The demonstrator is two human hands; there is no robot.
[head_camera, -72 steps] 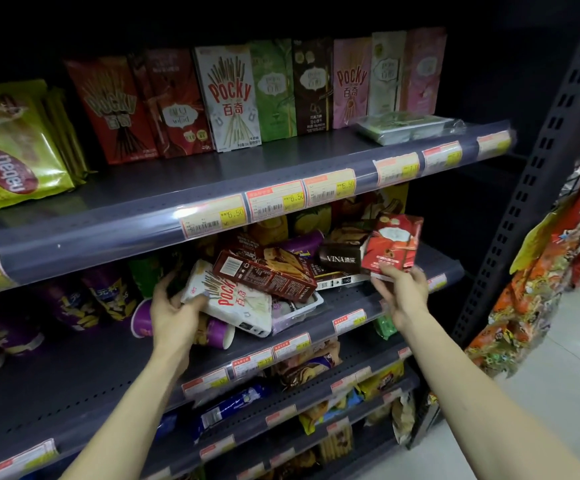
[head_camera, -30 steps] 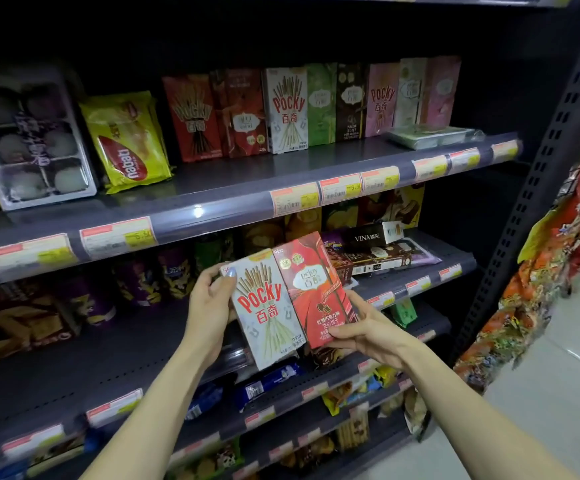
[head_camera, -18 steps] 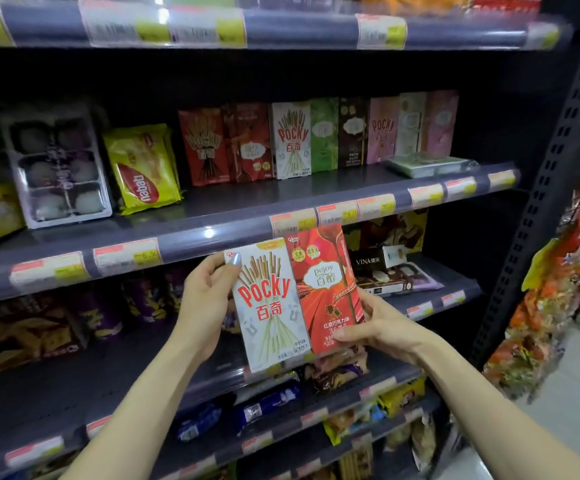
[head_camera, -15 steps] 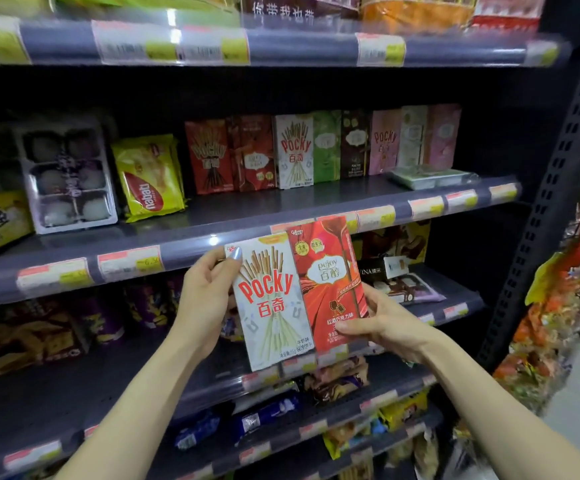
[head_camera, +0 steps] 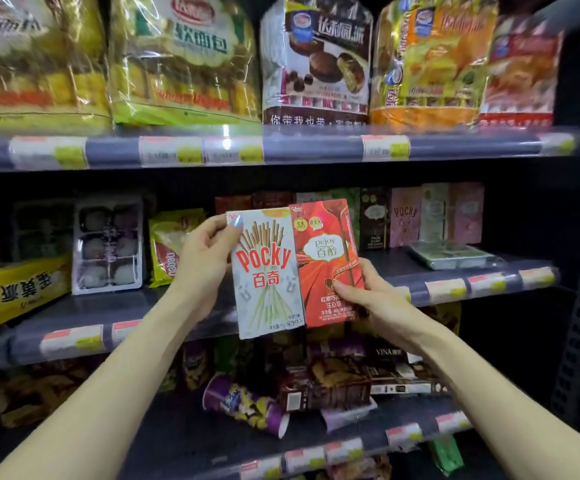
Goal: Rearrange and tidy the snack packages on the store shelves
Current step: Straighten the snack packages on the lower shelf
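I hold two snack boxes upright, side by side, in front of the middle shelf (head_camera: 489,284). My left hand (head_camera: 202,258) grips the top left edge of the white Pocky box (head_camera: 266,275). My right hand (head_camera: 368,296) holds the red Pejoy box (head_camera: 326,261) at its lower right corner. Behind them a row of upright Pocky boxes (head_camera: 406,216) stands at the back of that shelf, partly hidden by the two boxes.
A flat wrapped tray (head_camera: 454,256) lies at the shelf's right front. A mochi tray (head_camera: 108,244) and a yellow-green bag (head_camera: 167,247) stand to the left. Large bread bags (head_camera: 184,60) fill the top shelf. A purple tube (head_camera: 247,405) and dark boxes (head_camera: 326,386) lie jumbled below.
Both hands have lifted the two boxes from the lower shelf up to the middle shelf's level. My view has tilted upward, bringing the top shelf's bags into sight.
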